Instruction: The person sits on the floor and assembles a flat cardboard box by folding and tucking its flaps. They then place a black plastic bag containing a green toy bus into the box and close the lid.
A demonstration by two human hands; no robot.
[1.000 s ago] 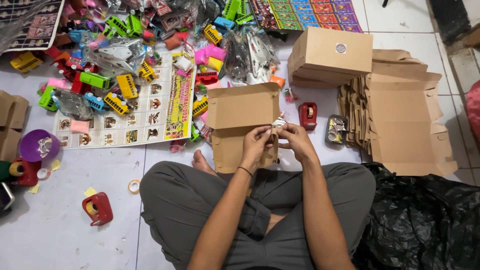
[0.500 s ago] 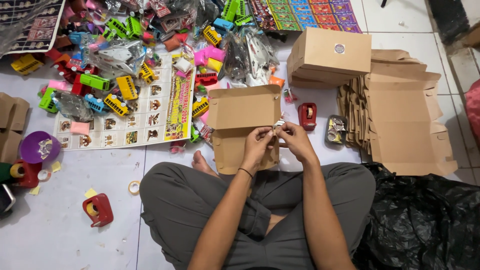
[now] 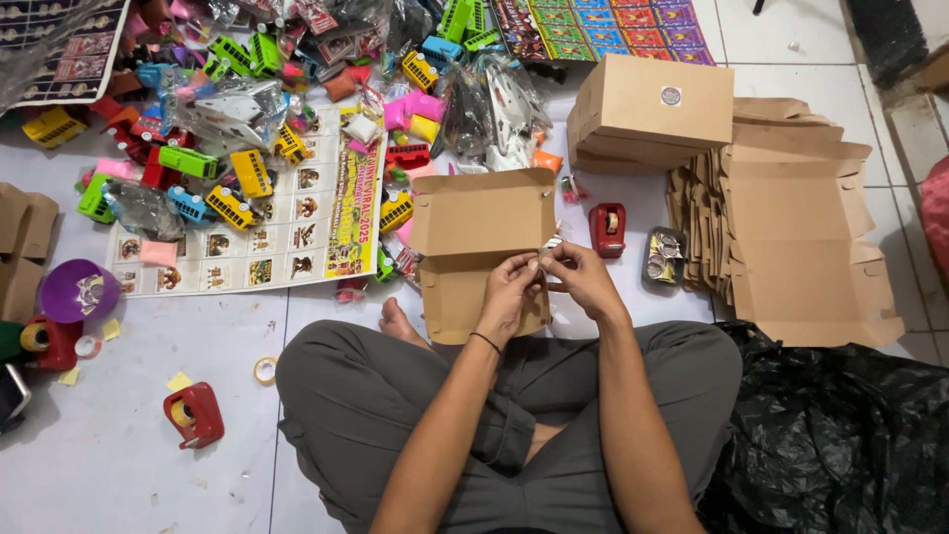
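A brown cardboard box (image 3: 474, 232) lies open and flat on the white floor in front of my crossed legs. My left hand (image 3: 511, 295) and my right hand (image 3: 581, 280) meet at its right edge, fingertips pinched together on a small light piece that is too small to make out. The left hand rests over the box's lower panel and wears a thin black wristband. A red tape dispenser (image 3: 607, 228) stands just beyond my right hand, with a small tray of little round stickers (image 3: 662, 259) beside it.
A closed brown box (image 3: 647, 109) and a stack of flat box blanks (image 3: 796, 232) lie at the right. Many small toy vehicles (image 3: 232, 188) and a printed sheet (image 3: 252, 232) cover the left. A second red dispenser (image 3: 196, 413), a tape ring (image 3: 265, 371), a purple cup (image 3: 77, 290) and a black plastic bag (image 3: 840, 435) are near.
My hands stay at the box's right edge with only slight finger movement. The box has not shifted.
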